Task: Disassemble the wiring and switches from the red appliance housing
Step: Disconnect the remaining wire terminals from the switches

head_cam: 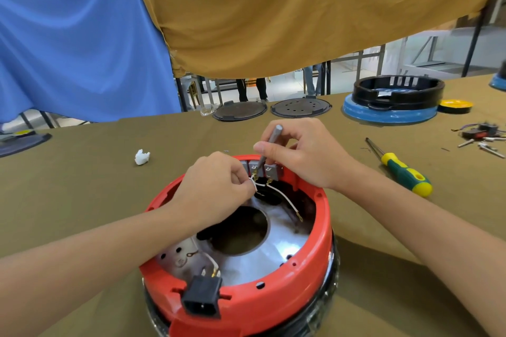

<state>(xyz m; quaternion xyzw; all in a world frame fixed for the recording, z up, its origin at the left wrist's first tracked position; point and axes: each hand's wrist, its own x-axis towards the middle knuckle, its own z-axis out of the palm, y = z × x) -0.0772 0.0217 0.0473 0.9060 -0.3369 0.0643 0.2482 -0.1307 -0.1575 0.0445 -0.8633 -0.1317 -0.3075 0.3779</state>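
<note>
The red housing (315,262) sits upside down at the near edge of the tabletop (82,186), its open side up and its black power socket (202,299) facing the person. The left hand (216,186) has its grip pinched on a white wire (256,186) at the grey switches (262,169) on the far rim. The right hand (301,153) holds a thin grey tool (269,145), long axis tilted, tip down at the switches. A green-yellow screwdriver (402,169) lies toward the right edge.

Olive-clothed table (82,186): red housing (315,268) near centre, screwdriver (402,169) right, white wad (141,157) left, dark discs (300,107) far.
</note>
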